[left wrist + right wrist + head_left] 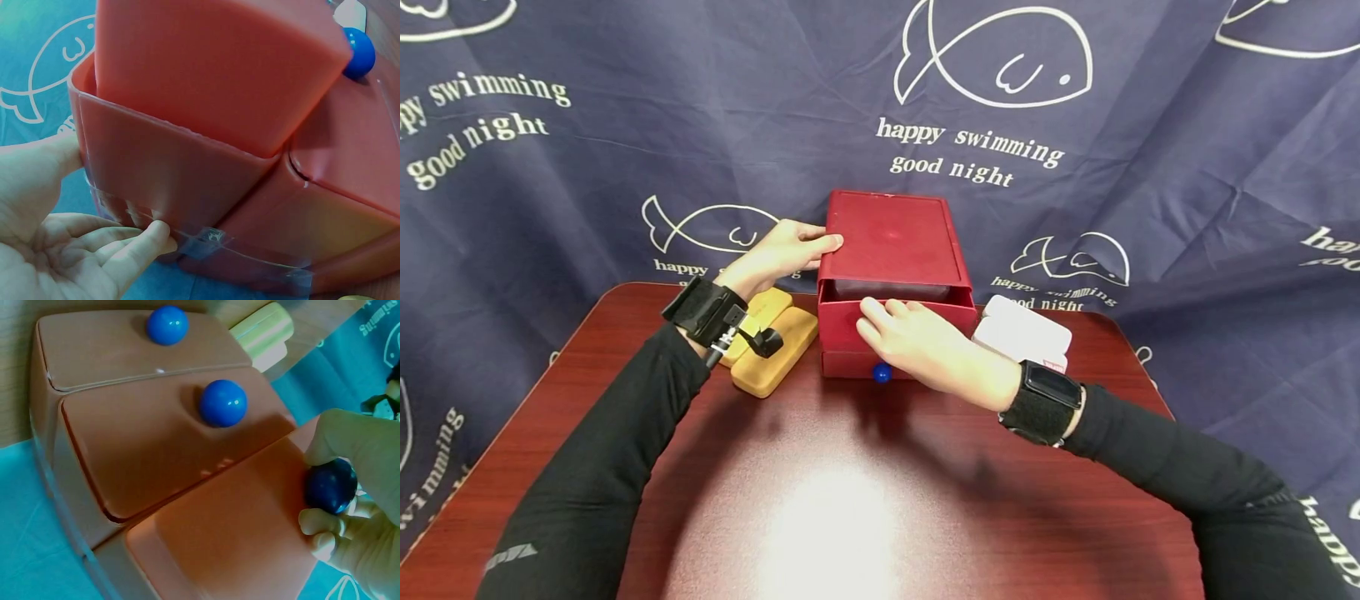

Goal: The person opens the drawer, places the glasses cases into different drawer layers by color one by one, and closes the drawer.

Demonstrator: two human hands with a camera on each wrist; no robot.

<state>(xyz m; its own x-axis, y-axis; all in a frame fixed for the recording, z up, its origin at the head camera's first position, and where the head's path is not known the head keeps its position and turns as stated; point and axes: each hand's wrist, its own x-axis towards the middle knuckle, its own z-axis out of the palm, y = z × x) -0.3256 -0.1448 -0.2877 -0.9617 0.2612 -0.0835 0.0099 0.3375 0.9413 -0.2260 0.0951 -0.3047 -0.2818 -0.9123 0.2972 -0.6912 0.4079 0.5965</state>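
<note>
A red drawer cabinet stands on the table with its top drawer slid partly out. In the right wrist view, three drawer fronts with blue knobs show. My right hand pinches the top drawer's dark blue knob between thumb and fingers. The middle knob and lower knob are untouched. My left hand rests on the cabinet's left side near the back, thumb over the top edge. Its fairly straight fingers press against the side wall by a strip of clear tape.
Two yellow oblong cases lie left of the cabinet, below my left wrist. Several white oblong cases lie to its right, behind my right wrist. A dark blue printed curtain hangs behind the reddish wooden table.
</note>
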